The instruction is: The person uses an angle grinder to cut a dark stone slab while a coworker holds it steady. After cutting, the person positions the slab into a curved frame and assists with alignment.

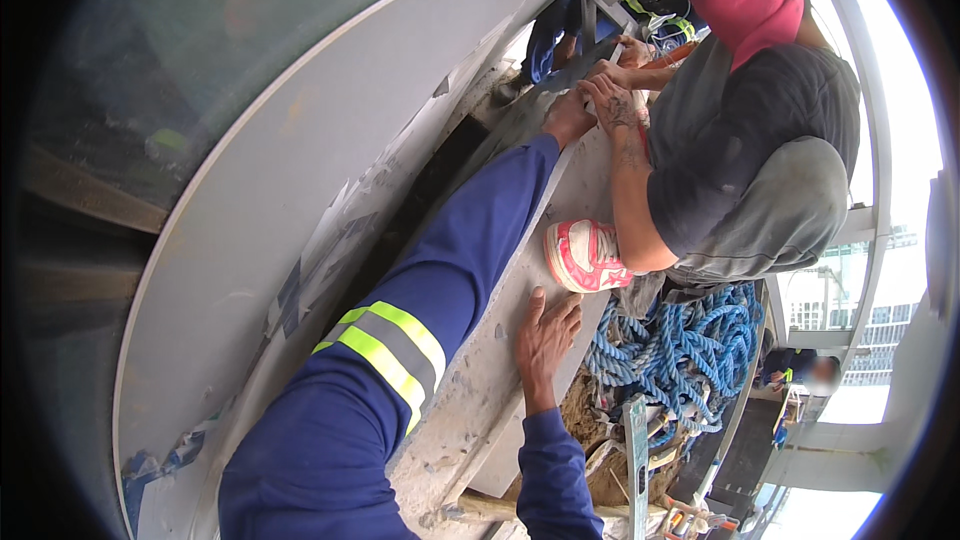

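Note:
My left hand (569, 118) reaches far forward, its fingers bent round the edge of a long grey panel (490, 345). Close against it are the hands (612, 100) of a crouching co-worker, on the same stretch of edge. What their fingers hold there is partly hidden. My right hand (547, 342) rests open on the panel's flat face, fingers spread, just below the co-worker's pink-and-white shoe (587, 256). Dark marks and chips dot the panel's surface.
A curved grey wall (270, 210) with peeling film rises on the left, beside a dark gap (420, 190). Coiled blue rope (680, 350) lies to the right, by a metal level-like bar (637, 460). Another person in blue (548, 40) is beyond; a distant person (800, 370) stands right.

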Action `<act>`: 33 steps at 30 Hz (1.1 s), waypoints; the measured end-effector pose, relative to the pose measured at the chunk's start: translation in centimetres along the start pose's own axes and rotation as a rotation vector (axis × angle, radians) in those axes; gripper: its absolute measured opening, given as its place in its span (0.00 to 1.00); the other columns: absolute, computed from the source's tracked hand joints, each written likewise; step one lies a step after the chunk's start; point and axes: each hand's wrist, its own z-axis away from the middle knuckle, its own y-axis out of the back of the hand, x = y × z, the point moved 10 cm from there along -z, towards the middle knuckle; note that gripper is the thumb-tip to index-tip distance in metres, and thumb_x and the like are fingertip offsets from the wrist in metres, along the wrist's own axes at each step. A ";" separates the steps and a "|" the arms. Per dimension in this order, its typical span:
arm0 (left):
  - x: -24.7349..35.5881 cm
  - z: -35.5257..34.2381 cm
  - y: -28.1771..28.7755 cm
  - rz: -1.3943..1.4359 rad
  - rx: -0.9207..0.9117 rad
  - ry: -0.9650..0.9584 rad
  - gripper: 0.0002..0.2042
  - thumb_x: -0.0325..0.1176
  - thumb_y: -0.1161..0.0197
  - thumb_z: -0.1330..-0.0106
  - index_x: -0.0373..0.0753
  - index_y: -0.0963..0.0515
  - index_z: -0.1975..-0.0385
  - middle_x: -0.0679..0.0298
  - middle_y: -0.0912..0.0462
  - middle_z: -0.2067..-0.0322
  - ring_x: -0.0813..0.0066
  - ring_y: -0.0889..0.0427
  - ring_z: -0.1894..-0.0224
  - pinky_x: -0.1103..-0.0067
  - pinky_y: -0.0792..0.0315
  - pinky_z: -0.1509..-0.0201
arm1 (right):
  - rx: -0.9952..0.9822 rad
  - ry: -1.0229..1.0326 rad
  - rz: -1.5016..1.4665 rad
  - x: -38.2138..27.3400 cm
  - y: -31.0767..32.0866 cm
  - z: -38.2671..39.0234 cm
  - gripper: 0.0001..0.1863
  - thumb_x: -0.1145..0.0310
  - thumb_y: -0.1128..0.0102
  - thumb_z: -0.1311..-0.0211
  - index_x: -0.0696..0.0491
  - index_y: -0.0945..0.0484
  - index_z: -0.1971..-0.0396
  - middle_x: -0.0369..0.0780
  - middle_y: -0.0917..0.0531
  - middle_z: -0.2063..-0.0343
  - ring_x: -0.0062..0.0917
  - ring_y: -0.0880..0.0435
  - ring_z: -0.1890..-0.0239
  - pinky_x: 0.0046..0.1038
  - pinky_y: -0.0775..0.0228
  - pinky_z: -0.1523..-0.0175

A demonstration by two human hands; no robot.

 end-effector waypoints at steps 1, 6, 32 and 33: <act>1.1 0.4 -0.2 0.021 -0.034 -0.040 0.23 0.37 0.33 0.49 0.37 0.19 0.51 0.42 0.16 0.53 0.46 0.17 0.48 0.62 0.23 0.44 | 0.009 -0.012 0.001 0.3 0.0 0.0 0.53 0.32 0.63 0.28 0.71 0.55 0.28 0.63 0.38 0.35 0.55 0.39 0.32 0.51 0.46 0.30; 1.8 0.6 0.6 0.115 -0.015 -0.091 0.19 0.38 0.36 0.51 0.39 0.15 0.57 0.43 0.14 0.59 0.46 0.15 0.51 0.63 0.22 0.45 | -0.003 -0.008 -0.014 0.1 0.1 -0.1 0.53 0.33 0.64 0.27 0.70 0.55 0.28 0.62 0.38 0.35 0.54 0.39 0.32 0.52 0.46 0.30; -0.4 0.1 0.1 0.093 -0.018 -0.013 0.15 0.41 0.34 0.47 0.40 0.14 0.62 0.46 0.14 0.60 0.50 0.14 0.53 0.64 0.22 0.48 | 0.021 -0.001 0.058 0.4 -0.5 -0.1 0.52 0.32 0.67 0.27 0.69 0.53 0.28 0.59 0.36 0.38 0.53 0.37 0.34 0.53 0.42 0.33; 0.0 0.3 -0.2 0.090 -0.054 0.011 0.15 0.41 0.36 0.45 0.39 0.14 0.62 0.45 0.14 0.58 0.49 0.15 0.52 0.63 0.22 0.46 | 0.026 -0.005 0.066 0.5 -0.5 -0.2 0.52 0.32 0.67 0.27 0.69 0.53 0.28 0.59 0.36 0.38 0.53 0.37 0.34 0.53 0.42 0.33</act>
